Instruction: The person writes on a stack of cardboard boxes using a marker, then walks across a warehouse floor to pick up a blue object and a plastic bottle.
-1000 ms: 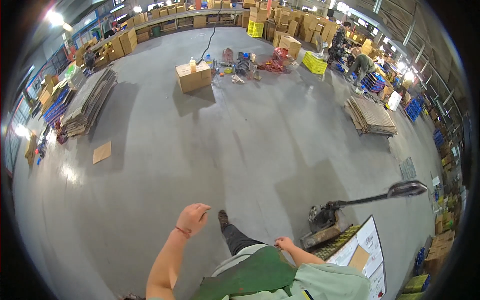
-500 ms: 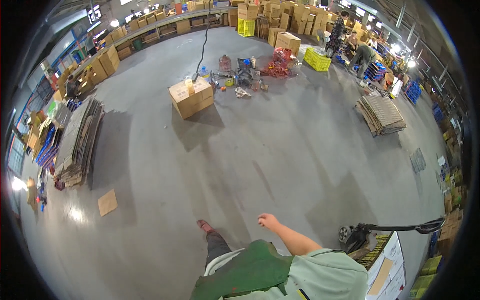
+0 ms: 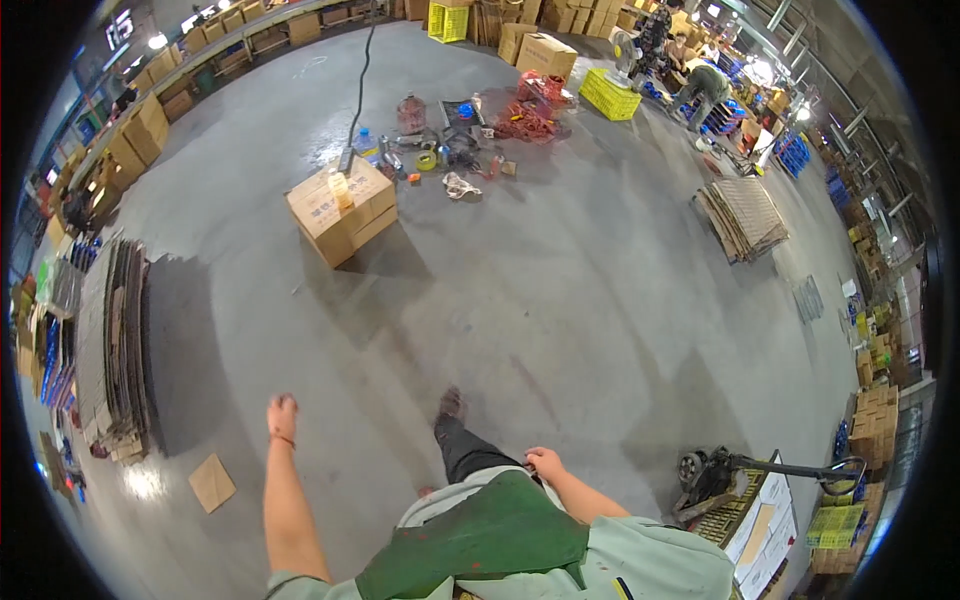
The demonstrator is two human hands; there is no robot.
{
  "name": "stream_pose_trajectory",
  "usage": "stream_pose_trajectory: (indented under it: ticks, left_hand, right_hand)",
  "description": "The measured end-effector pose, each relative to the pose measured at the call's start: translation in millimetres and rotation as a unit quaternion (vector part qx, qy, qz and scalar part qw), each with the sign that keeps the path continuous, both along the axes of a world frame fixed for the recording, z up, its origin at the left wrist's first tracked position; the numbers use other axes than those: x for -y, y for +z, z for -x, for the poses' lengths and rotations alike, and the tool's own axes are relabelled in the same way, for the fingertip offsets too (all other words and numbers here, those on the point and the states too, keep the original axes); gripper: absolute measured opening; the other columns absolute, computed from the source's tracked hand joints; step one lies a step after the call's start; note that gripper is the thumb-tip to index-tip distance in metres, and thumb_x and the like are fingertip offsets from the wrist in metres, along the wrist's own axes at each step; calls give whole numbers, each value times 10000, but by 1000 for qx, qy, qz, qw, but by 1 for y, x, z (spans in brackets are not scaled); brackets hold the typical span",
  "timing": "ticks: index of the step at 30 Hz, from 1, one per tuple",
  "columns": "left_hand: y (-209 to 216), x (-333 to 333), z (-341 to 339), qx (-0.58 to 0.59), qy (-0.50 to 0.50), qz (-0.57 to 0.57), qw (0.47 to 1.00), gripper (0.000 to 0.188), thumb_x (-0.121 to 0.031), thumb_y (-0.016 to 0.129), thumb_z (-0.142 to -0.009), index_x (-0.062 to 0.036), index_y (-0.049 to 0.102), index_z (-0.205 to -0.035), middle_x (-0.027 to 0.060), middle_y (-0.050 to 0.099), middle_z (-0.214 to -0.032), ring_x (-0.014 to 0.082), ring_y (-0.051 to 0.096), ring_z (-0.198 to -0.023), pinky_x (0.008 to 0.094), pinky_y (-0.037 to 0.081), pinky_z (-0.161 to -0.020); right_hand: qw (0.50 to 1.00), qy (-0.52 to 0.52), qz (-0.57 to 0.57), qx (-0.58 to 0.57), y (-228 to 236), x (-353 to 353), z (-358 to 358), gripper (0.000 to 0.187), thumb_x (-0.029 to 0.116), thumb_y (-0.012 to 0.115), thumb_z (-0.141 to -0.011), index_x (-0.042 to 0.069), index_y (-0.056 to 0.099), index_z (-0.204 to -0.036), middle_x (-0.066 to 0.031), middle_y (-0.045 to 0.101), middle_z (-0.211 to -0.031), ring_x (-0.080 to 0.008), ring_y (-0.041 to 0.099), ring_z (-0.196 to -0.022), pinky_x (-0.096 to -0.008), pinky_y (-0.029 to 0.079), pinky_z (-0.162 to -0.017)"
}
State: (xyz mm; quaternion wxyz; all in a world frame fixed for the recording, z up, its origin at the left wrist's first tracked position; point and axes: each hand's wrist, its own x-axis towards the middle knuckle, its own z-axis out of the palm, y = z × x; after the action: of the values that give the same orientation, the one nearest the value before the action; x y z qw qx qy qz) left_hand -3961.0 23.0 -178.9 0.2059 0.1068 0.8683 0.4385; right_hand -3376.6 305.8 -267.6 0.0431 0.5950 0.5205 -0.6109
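Note:
My left hand (image 3: 283, 413) swings out ahead on the left, above bare floor, with a thin band at the wrist. Its fingers are curled in and nothing shows in them. Close to my body, beside the green apron (image 3: 480, 535), my right hand (image 3: 544, 464) is loosely closed, with no object visible in it. Farther ahead stands a closed cardboard box (image 3: 345, 225) with a bottle of yellowish liquid (image 3: 340, 188) on top. A dark cable (image 3: 361, 90) hangs down to a power strip (image 3: 346, 160) at the box's back edge.
Flattened cardboard stacks stand at left (image 3: 115, 350) and right (image 3: 745, 215). A cardboard piece (image 3: 212, 483) lies on the floor. At my right is a pallet jack (image 3: 710, 478) beside white boxes. Tools, red material (image 3: 530, 120) and a yellow crate (image 3: 609, 95) lie ahead; people work beyond.
I have stepped forward; the cardboard box now appears nearer. My left arm has swung into view, and my right hand has drawn back nearer my body.

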Motion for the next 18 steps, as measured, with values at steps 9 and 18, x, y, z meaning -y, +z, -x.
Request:
stream_pose_trajectory:
  ticks: [9, 18]
  left_hand:
    - [-84, -135, 107, 117, -215, 295, 924, 214, -214, 592, -848, -42, 677, -941, 116, 683, -977, 240, 647, -856, 357, 530, -729]
    - [-141, -343, 95, 263, -365, 471, 759, 250, -223, 567, -871, -62, 698, -1008, 166, 688, -1126, 331, 663, -1031, 417, 539, -883]
  right_hand:
    - [997, -44, 56, 12, -29, -218, 165, 226, 166, 613, -835, -3, 704, -954, -121, 710, -883, -185, 657, -709, -343, 513, -616]
    - [985, -157, 27, -64, 1, -473, 341, 314, 170, 616, -914, 36, 678, -1191, -110, 731, -1017, -178, 683, -850, -313, 544, -750]
